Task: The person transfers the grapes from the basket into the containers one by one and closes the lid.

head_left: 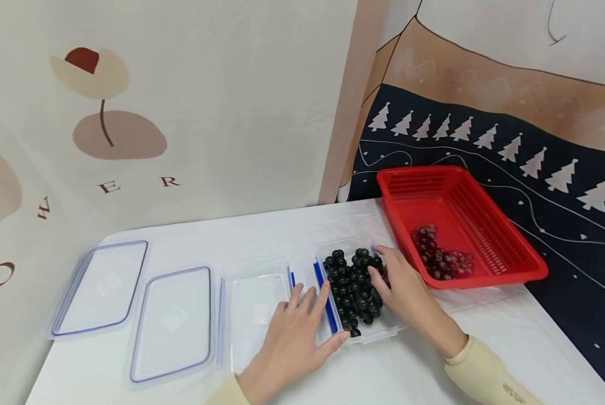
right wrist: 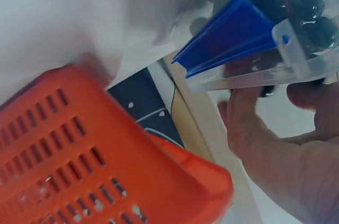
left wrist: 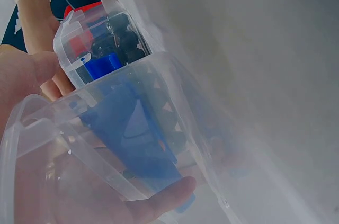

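Note:
Bunches of black grapes (head_left: pixel 350 284) lie inside a clear plastic box (head_left: pixel 378 333) with blue side latches. My right hand (head_left: pixel 406 287) reaches over the box's right rim and holds the right side of the grapes between thumb and fingers; its fingertips are partly hidden. My left hand (head_left: pixel 297 332) has its fingers spread at the box's left side, with the index finger and thumb at the blue latch (head_left: pixel 331 315) and near corner. Beneath that hand and to its left stands a second clear box (head_left: pixel 252 298) with nothing visible inside.
A red slotted basket (head_left: pixel 484 225) stands at the right, with red grapes (head_left: pixel 441 259) in its near left part. Two clear lids with blue seals, a nearer lid (head_left: pixel 173 323) and a farther lid (head_left: pixel 102 287), lie on the white table (head_left: pixel 181 236) at the left.

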`<action>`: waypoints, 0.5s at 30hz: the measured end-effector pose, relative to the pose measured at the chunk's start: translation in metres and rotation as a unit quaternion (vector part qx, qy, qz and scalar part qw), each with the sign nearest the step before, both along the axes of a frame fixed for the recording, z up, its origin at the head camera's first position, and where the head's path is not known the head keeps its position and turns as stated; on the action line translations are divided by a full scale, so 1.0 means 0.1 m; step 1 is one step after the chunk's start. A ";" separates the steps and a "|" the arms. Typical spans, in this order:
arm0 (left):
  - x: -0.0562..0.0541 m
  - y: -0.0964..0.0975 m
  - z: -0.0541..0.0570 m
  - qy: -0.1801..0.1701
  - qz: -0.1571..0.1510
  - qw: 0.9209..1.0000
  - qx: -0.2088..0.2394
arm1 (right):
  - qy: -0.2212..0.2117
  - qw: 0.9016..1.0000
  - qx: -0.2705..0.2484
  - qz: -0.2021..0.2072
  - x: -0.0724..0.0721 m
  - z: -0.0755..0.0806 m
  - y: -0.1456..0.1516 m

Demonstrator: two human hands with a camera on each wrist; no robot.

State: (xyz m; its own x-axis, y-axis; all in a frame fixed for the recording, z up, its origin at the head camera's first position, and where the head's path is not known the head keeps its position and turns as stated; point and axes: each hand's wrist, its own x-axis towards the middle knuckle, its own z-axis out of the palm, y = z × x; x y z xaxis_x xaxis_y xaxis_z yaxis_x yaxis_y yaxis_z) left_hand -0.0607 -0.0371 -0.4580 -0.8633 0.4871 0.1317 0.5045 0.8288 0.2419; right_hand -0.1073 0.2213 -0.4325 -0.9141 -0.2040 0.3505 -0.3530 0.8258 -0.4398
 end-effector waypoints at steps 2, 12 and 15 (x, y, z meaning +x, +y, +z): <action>0.00 0.01 0.00 0.005 -0.003 1.000 -0.005 | -0.011 1.000 -0.009 -0.013 0.12 0.00 0.05; 0.00 0.02 0.00 0.020 -0.005 1.000 -0.007 | 0.088 0.992 0.083 -0.030 0.54 -0.01 0.03; -0.01 0.02 -0.02 0.021 -0.002 1.000 -0.008 | 0.072 0.989 0.130 -0.029 0.50 -0.02 -0.07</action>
State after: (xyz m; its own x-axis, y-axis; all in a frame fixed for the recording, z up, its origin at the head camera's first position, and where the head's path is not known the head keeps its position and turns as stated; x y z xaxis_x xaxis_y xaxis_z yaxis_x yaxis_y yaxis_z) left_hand -0.0614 -0.0354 -0.4600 -0.8548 0.4934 0.1608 0.5180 0.8300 0.2069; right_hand -0.0570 0.2143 -0.4346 -0.8713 -0.2522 0.4209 -0.3448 0.9250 -0.1595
